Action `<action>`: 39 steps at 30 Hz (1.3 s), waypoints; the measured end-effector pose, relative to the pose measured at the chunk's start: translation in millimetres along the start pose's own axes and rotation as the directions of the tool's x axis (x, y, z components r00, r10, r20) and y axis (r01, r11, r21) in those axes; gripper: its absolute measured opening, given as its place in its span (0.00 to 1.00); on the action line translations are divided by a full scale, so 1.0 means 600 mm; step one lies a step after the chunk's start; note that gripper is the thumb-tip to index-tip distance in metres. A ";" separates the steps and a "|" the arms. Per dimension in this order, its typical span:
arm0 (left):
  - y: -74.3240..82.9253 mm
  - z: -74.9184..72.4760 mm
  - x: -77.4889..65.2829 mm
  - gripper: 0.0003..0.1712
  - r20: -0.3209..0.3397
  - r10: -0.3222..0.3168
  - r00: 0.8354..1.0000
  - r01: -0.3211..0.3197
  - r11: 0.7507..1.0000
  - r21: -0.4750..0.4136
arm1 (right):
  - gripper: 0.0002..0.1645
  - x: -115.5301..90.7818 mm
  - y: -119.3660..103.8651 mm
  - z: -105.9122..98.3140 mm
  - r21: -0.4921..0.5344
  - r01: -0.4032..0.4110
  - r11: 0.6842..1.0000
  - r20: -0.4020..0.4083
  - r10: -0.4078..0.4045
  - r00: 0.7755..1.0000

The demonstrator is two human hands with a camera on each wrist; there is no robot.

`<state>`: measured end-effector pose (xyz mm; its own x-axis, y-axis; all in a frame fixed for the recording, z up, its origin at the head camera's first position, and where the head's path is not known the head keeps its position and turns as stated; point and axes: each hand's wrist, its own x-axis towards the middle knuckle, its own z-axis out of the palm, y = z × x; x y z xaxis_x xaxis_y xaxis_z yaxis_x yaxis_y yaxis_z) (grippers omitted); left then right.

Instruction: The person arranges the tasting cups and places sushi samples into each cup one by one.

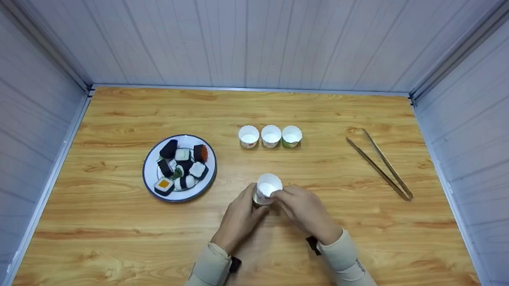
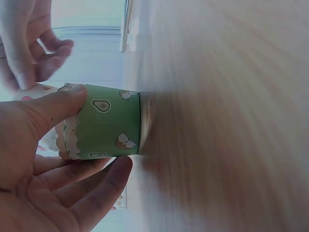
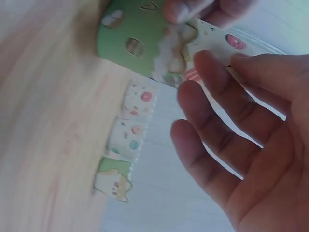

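My left hand (image 1: 240, 217) holds a stack of paper cups upright on the wooden table. Its outer cup (image 2: 108, 121) is green, printed with avocados and small animals, and has a scalloped rim. Nested in the top is a white inner cup (image 3: 219, 41) with red and pink print, which rises above the green rim. Thumb and index finger of my right hand (image 1: 305, 207) pinch that inner cup by its edge, while the other fingers spread beside the stack in the right wrist view.
Beyond the stack stand three paper cups (image 1: 271, 136) in a row. To the left is a blue-rimmed white plate (image 1: 149, 172) bearing several sushi pieces (image 1: 184, 182). Metal tongs (image 1: 382, 166) lie at the right. Pale panels (image 1: 250, 39) wall the table at the back and sides.
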<state>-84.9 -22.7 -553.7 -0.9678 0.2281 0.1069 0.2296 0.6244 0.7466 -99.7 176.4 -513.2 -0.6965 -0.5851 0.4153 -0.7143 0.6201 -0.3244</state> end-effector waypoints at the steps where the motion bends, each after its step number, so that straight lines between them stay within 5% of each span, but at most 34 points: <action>1: 0.000 0.000 0.000 0.33 0.004 -0.007 1.000 0.007 1.000 -0.005 | 0.06 0.001 0.001 -0.003 0.012 -0.002 1.000 -0.014 0.002 1.000; 9: 0.004 -0.002 0.003 0.35 0.039 -0.060 0.997 0.060 0.998 -0.002 | 0.08 0.012 0.042 -0.034 0.016 -0.008 1.000 -0.104 0.009 0.995; 16: 0.006 -0.003 0.006 0.36 0.067 -0.109 0.992 0.109 0.994 0.001 | 0.05 0.019 0.111 -0.055 -0.122 -0.201 0.972 -0.125 0.186 0.975; 23: 0.005 -0.001 0.003 0.36 0.062 -0.098 0.993 0.099 0.995 -0.010 | 0.08 0.037 0.181 -0.058 -0.170 -0.469 0.867 0.016 0.478 0.878; 27: 0.003 0.000 0.000 0.37 0.052 -0.079 0.996 0.079 0.997 -0.005 | 0.11 0.050 0.213 -0.047 -0.171 -0.544 0.821 0.087 0.563 0.822; 39: 0.001 -0.001 0.000 0.36 0.046 -0.079 0.996 0.080 0.996 -0.027 | 0.13 0.070 0.253 -0.019 -0.179 -0.606 0.775 0.155 0.630 0.761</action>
<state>-84.9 -22.8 -552.7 -0.9771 0.2123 0.0176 0.1486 0.6204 0.7701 -236.7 251.8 -535.1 -0.9906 -0.1352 -0.0206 -0.1194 0.9288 -0.3508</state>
